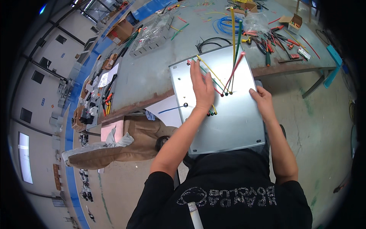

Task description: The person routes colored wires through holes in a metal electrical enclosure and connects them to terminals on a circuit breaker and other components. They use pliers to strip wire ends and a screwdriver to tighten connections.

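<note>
A silvery sheet-metal panel (232, 131) leans over my lap against the workbench edge. Yellow, green and red wires (228, 76) come up through black-ringed holes near its middle, some rising tall, others slanting to holes at the upper left. My left hand (203, 87) lies over the slanting wires with fingers stretched out; what is under the palm is hidden. A blue wire (171, 109) sticks out leftward from a hole by the left edge. On the right edge, my right hand (263, 100) holds the panel, thumb on top and the other fingers partly hidden.
Pliers and cutters (268, 44) lie in a heap at the bench's right. Behind them are a clear plastic bag (256, 23) and a coil of blue wire (225, 25). A clear compartment box (152, 34) stands far left. A brown-covered chair (133, 131) is at my left.
</note>
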